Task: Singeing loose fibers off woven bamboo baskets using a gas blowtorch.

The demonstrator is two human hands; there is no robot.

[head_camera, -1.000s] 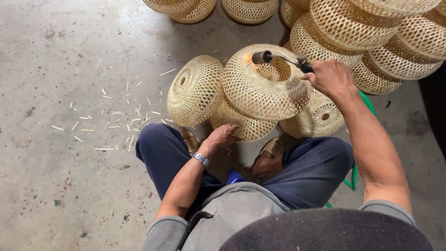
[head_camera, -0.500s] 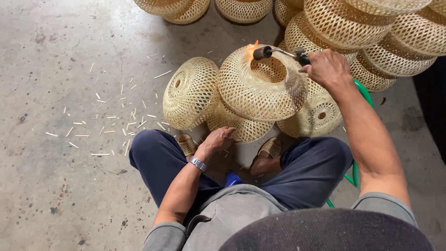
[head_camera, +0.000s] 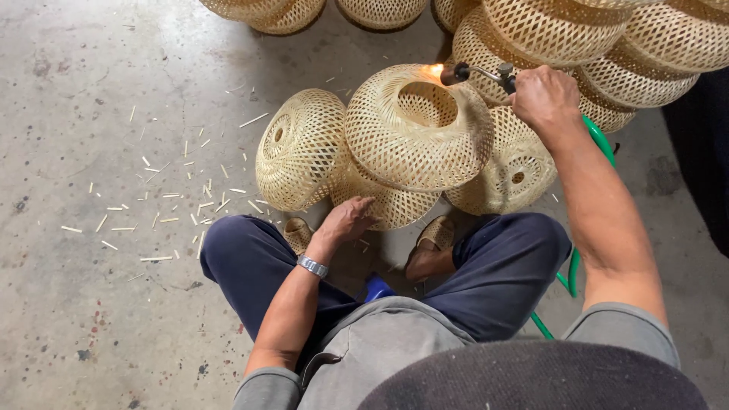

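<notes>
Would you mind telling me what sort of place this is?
Probably a bamboo-weaving workshop: woven shades are piled on a concrete floor strewn with bamboo offcuts, and the right hand plays a gas torch over a shade.

Seen from above, near the frame centre: right hand gripping a gas torch, small flame at the rim of a woven bamboo lampshade. Left hand pressed against the lower lampshade under it. Green hose beside the right forearm. Bamboo splinters scattered on concrete floor, left side.
</notes>
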